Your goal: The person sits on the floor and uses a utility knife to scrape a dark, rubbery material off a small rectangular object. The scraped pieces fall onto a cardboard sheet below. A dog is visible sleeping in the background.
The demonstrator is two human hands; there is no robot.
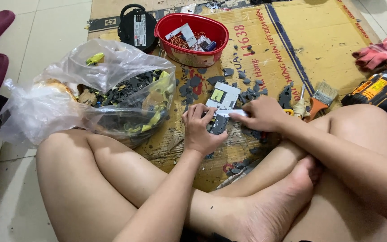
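Both hands meet over the cardboard sheet: the left hand is clamped on a small dark plastic part, the right hand closed around a pale tool. A slip could nick bare fingers or legs.

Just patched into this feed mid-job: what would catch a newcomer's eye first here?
At centre, the left hand and right hand together grip a small grey part over a printed cardboard sheet littered with dark grey fragments. Left of them sits a clear plastic bag stuffed with black and yellow scraps. A red bowl of copper wire and parts stands at top centre, with an orange-and-black power drill at far right.
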